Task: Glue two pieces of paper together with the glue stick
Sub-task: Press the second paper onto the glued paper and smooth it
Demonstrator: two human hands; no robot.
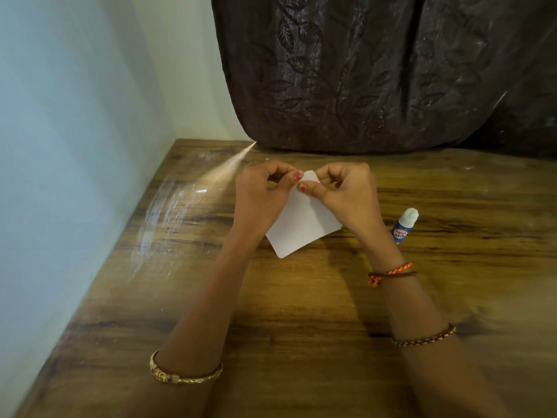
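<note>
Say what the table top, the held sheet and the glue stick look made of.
Table top: wood or wood-look laminate, glossy; grain streaks and glare show.
Sheet: thin white matte paper, pinched at its far edge.
Glue stick: apparently plastic, blue printed body, white cap.

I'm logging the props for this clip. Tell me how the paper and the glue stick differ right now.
The paper is flat, white and plain; the glue stick is a small blue tube with a white cap and printed label. The paper is pinched at its far edge by the left hand and right hand; the glue stick lies untouched on the table, right of the right hand. Both are over the same wooden table.
</note>
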